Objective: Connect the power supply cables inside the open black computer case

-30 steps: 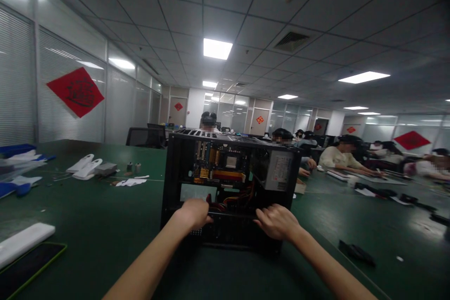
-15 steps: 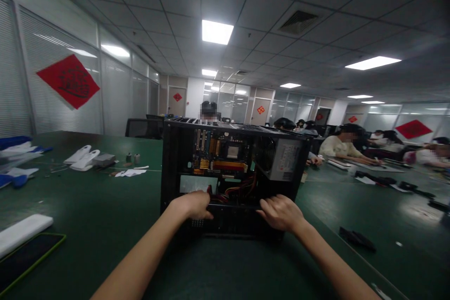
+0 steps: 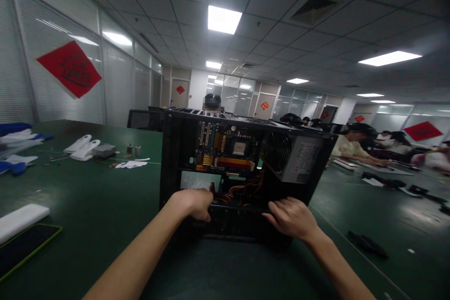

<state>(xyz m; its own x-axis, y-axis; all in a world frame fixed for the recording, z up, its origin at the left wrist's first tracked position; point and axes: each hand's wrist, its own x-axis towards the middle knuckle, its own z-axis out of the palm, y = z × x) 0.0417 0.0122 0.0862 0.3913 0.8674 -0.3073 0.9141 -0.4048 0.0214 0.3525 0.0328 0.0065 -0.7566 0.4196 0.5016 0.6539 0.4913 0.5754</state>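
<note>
A black computer case (image 3: 242, 221) with an open side stands before me on the green table. Inside it I see a motherboard (image 3: 228, 137), a grey power supply (image 3: 303, 158) at the upper right and a bundle of coloured cables (image 3: 242, 190). My left hand (image 3: 195, 203) is closed over the lower frame rail of the case, left of centre. Farther right, my right hand (image 3: 291, 216) grips the same rail with its fingers curled over the edge. Fingertips of both hands are partly hidden behind the rail.
On the left lie a phone with a green edge (image 3: 30, 249), a white long object (image 3: 24, 221), white plastic pieces (image 3: 82, 146) and a grey box (image 3: 104, 151). A dark object (image 3: 367, 243) lies on the right. Several people sit beyond, one in a pale top (image 3: 351, 147).
The right side of the case has shifted right and looks larger, and my right hand has moved right with it. My left hand stays on the rail. The camera view has tilted slightly.
</note>
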